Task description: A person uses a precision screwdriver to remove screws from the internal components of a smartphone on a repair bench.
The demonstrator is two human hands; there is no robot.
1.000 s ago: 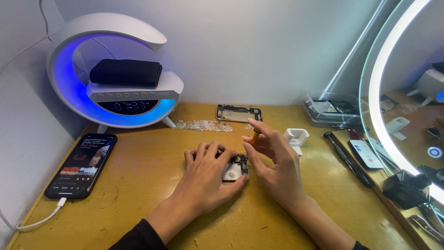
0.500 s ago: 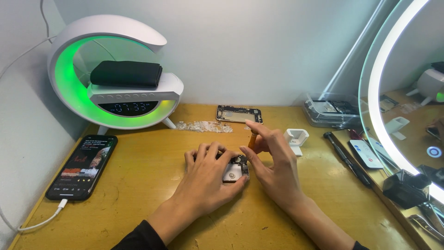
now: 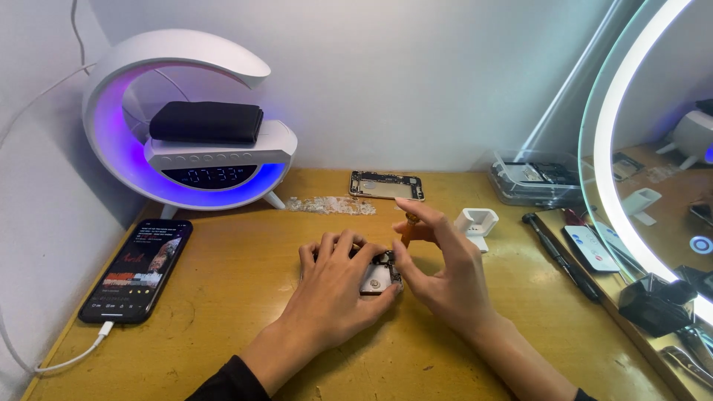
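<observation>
My left hand lies flat over a small opened phone body in the middle of the wooden desk, pinning it down. My right hand is beside it on the right, fingers pinched around an orange-handled screwdriver that stands nearly upright with its tip down on the phone body. Most of the phone body is hidden under my left palm.
A white ring lamp with clock glows purple at back left, a black pouch on it. A charging phone lies at left. A phone frame, glass shards, white holder, clear box, tools and lit mirror sit behind and right.
The lamp's glow went from blue to green to purple. My hands stayed over the phone body, the right one shifting only slightly on the screwdriver.
</observation>
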